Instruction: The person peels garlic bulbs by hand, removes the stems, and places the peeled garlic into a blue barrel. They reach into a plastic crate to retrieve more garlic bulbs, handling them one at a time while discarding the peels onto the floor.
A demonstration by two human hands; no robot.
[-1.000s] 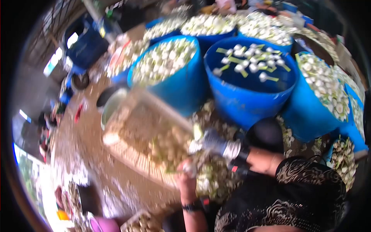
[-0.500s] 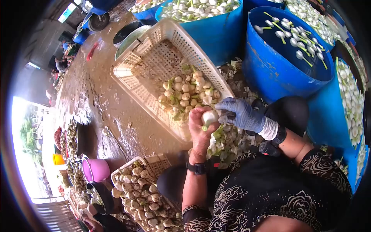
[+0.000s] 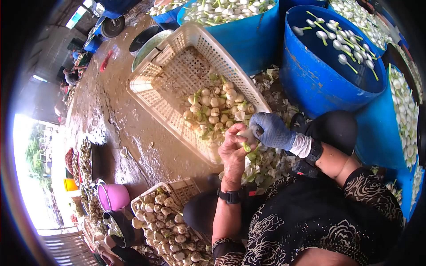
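Note:
A white bulb with a short green stem (image 3: 250, 138) is held in front of my chest, above a heap of peelings. Around its left side close the fingers of my bare left hand (image 3: 233, 153), with a dark watch on the wrist. My right hand (image 3: 274, 131), in a blue-grey glove, presses curled fingers and thumb against the other side of the bulb. What lies inside those fingers is partly hidden. Just beyond my hands sits a cream plastic crate (image 3: 155, 95), with several pale bulbs (image 3: 215, 106) gathered at its near end.
Blue tubs (image 3: 306, 66) stand at the back and right; in one, peeled bulbs float in water. Below left is another crate of brownish bulbs (image 3: 162, 221), near a pink bucket (image 3: 113, 196). Peelings (image 3: 266, 166) litter the wet floor (image 3: 106, 102). Other people are far left.
My gloved right hand has curled from stretched fingers into a closed grip against the bulb. The bulb has shifted slightly right and turned, and my left fingers now cover more of it.

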